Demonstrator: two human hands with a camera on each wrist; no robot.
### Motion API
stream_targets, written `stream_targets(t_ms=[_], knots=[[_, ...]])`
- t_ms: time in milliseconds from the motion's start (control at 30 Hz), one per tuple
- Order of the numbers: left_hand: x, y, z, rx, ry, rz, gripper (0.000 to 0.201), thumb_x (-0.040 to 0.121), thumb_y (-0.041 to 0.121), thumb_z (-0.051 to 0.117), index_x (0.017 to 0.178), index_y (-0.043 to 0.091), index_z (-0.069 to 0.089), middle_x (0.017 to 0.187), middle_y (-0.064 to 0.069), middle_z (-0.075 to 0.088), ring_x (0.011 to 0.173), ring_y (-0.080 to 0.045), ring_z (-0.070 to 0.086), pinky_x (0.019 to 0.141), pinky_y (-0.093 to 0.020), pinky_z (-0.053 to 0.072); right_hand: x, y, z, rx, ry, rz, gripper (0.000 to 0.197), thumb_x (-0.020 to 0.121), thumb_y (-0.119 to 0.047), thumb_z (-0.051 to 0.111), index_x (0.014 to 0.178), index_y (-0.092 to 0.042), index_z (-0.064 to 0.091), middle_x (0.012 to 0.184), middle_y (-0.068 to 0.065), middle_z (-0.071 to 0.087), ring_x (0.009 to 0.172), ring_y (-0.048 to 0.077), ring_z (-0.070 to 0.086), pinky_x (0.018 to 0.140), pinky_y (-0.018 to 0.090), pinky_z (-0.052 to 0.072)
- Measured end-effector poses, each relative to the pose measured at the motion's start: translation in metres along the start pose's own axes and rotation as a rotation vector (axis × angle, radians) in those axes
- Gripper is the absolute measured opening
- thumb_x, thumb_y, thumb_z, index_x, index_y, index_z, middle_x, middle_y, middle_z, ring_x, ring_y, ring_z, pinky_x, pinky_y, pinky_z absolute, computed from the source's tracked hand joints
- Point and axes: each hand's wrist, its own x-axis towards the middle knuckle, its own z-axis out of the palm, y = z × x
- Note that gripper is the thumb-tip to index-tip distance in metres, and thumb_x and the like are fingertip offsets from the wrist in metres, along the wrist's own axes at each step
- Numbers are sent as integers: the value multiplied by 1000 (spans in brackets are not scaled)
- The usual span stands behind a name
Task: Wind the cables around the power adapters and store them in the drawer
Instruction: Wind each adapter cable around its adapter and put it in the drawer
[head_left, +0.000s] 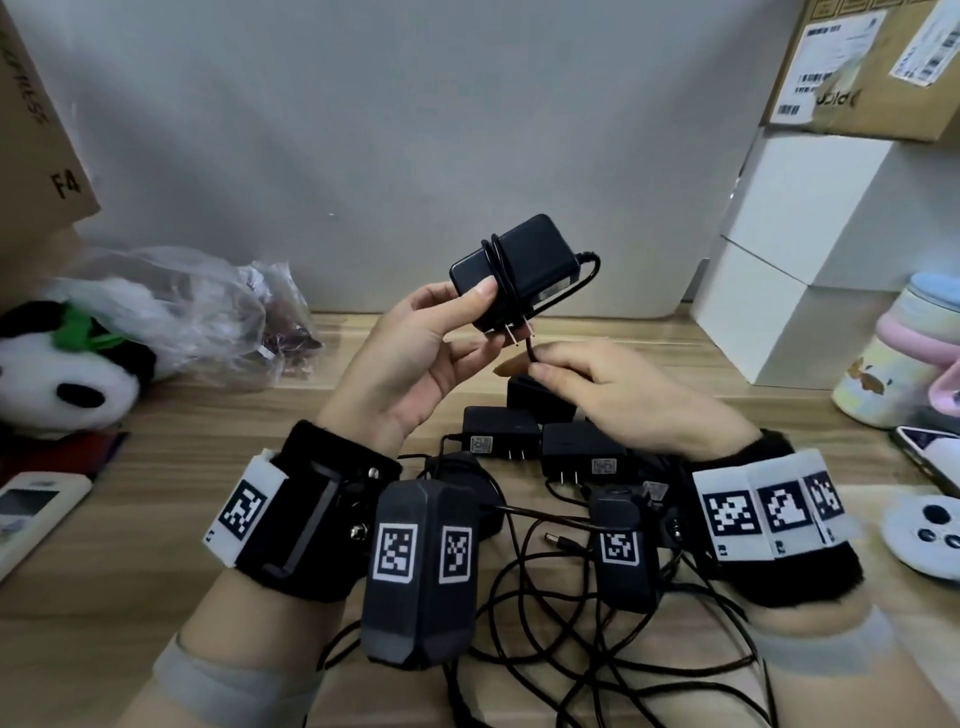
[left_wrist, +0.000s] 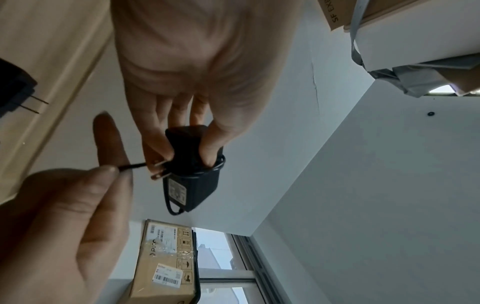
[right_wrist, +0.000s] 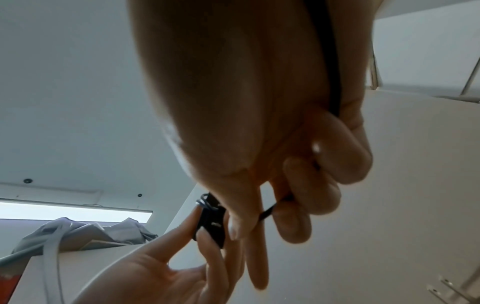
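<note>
Probably a home room: plush panda (head_left: 62, 374), stacked parcel boxes (head_left: 862, 67), wooden desk (head_left: 156, 519).

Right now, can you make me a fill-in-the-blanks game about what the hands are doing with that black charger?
1. The left hand holds a black ____ up above the desk.
2. The right hand pinches its thin black ____.
3. The plush toy at the left is a ____.
4. On the desk lie ____ more adapters, unwound.

Missing words: adapter; cable; panda; three
</note>
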Motion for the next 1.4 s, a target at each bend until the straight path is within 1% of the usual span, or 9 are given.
stream_targets(t_ms=[100,300,500,767,1000,1133,1233,1333,1400], knots=[[1,-3,0,61,42,-7,35,79,14,67,109,8,50,88,-10,72,73,-27,72,60,-20,56,0,0,1,-12,-27,32,26,98,-29,43,111,-33,65,97,-22,64,96,-4,55,88,24,41],[1,-7,4,97,65,11,17,83,9,65,96,11,54,97,-12,68,77,-28,71,70,-30,58,-3,-5,-1,24,-25,15,23,96,-37,45,102,-35,67,101,5,69,98,21,61,91,46,45],[-1,-7,7,91,53,73,19,87,5,61,102,7,50,96,-14,67,73,-33,71,63,-35,58,-12,-12,-17,48,61,-23,25,95,-28,52,82,-23,73,69,-10,65,62,1,54,61,14,37],[0,-2,3,33,56,27,38,89,5,58,124,-2,45,97,-23,69,81,-43,69,70,-41,59,-14,-14,-19,50,61,-12,24,94,-25,54,80,-25,74,63,-17,62,63,0,53,61,13,36],[-2,-11,4,366,85,134,27,84,4,65,106,13,52,95,-11,67,75,-22,69,78,-37,58,-21,-21,-29,105,139,-70,23,93,-27,55,81,-21,73,79,-4,70,80,12,63,78,32,46],[-3,-9,-3,563,-41,79,26,82,8,67,102,22,59,96,-3,67,80,-17,64,77,-29,53,-20,-8,-37,234,322,-82,26,90,-35,58,74,-19,71,82,24,66,83,43,58,77,45,46],[-6,-3,-7,538,-226,-47,34,78,15,70,111,17,61,93,-1,67,75,-16,57,69,-22,50,-19,-7,-36,274,417,-87,30,81,-45,59,68,-19,68,74,21,65,68,34,54,67,28,38],[-7,1,-12,373,-316,-78,48,76,15,70,121,7,57,93,-5,63,79,-24,48,68,-25,53,-16,-9,-34,359,516,-61,27,87,-35,59,66,-17,61,46,-14,52,45,2,42,52,7,31],[-8,4,-10,220,-370,-75,61,67,15,81,122,4,56,90,-8,66,78,-28,54,68,-29,54,-13,-9,-32,396,528,-65,27,92,-29,56,70,-15,59,45,-18,45,45,-2,39,48,7,30]])
